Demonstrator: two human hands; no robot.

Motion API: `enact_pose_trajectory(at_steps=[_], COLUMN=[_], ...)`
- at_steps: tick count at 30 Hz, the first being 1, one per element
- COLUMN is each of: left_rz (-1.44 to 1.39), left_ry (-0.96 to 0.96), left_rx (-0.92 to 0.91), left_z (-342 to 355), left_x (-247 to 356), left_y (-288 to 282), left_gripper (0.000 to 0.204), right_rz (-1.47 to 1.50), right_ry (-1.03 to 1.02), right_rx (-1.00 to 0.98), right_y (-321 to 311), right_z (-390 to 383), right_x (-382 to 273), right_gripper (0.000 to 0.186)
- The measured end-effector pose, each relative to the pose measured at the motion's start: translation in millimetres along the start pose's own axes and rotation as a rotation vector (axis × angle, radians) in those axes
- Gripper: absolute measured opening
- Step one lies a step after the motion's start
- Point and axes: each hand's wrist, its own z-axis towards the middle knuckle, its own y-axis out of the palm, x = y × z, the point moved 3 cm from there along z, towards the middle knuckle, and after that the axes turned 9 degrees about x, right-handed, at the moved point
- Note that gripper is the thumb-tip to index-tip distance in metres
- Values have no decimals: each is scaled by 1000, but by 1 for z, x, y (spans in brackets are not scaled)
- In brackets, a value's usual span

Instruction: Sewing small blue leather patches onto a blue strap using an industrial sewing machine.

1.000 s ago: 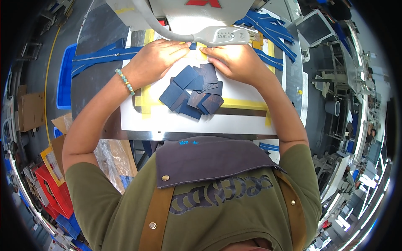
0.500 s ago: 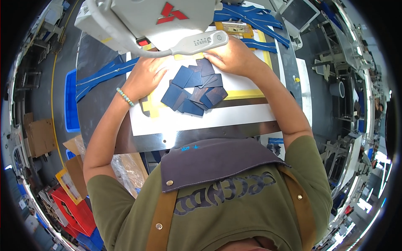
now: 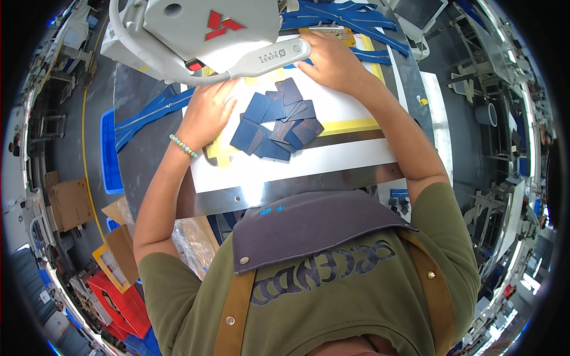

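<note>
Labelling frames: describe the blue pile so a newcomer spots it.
Find the white machine at the top. Below it, on the white sheet, lies the blue pile: small, overlapping flat pieces, unlike the long zippered strips nearby.

On the near middle of the table, a sheet; on the sheet, a pile of fabric patches. Left of the pile, the left hand; at far right of the pile, the right hand. Between hands, above the sheet's far part, a lamp head, apparently covering the left fingertips. Behind, far left, a machine. Left of the left hand, zipper strips; at far right, more strips. Left of the table, a bin; nearer, a crate. Well right, a bucket.
</note>
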Motion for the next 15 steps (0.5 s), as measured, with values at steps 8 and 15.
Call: enact_pose_trajectory(at_steps=[8,15], left_rz=[16,-67], left_ry=[17,-79], left_rx=[-8,55], left_z=[10,17], left_x=[14,29], left_y=[-6,-12], left_gripper=[46,53], right_rz=[48,273], right_ry=[233,243], right_rx=[-292,-396], right_y=[3,-57], right_z=[-5,-1], right_x=[-12,-85], right_gripper=[29,21])
